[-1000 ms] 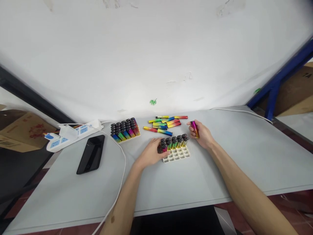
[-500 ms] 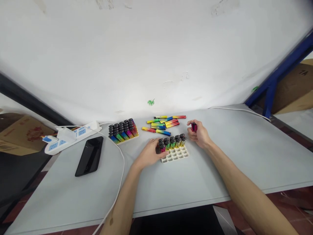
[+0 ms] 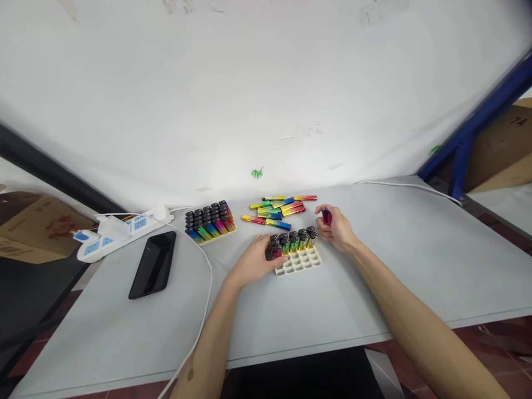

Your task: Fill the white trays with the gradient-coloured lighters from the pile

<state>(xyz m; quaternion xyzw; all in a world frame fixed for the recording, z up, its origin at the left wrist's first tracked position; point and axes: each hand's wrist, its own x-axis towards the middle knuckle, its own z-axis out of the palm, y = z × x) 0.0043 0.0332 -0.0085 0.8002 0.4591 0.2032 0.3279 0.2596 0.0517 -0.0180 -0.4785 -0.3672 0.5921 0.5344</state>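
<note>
My right hand (image 3: 337,229) is closed around a dark red lighter (image 3: 326,216), held with its black top up, just to the right of a white holed tray (image 3: 301,267). Black-topped lighters (image 3: 294,243) stand upright in the tray's back rows, while its front holes show bare. At the left end of that tray, my left hand (image 3: 252,260) grips round the corner, its thumb in front of a magenta lighter (image 3: 277,252); the other fingers are partly hidden behind. Several loose multicoloured lighters (image 3: 269,213) lie flat in a pile behind the tray.
Left of the pile stands a second tray packed with lighters (image 3: 211,223). A black phone (image 3: 153,265), a white power strip (image 3: 124,235) and a trailing white cable (image 3: 208,299) occupy the left side. The white wall (image 3: 266,111) rises at the back edge.
My right hand has shifted slightly left towards the tray, with the dark red lighter still in it. My left hand stays at the tray's left end.
</note>
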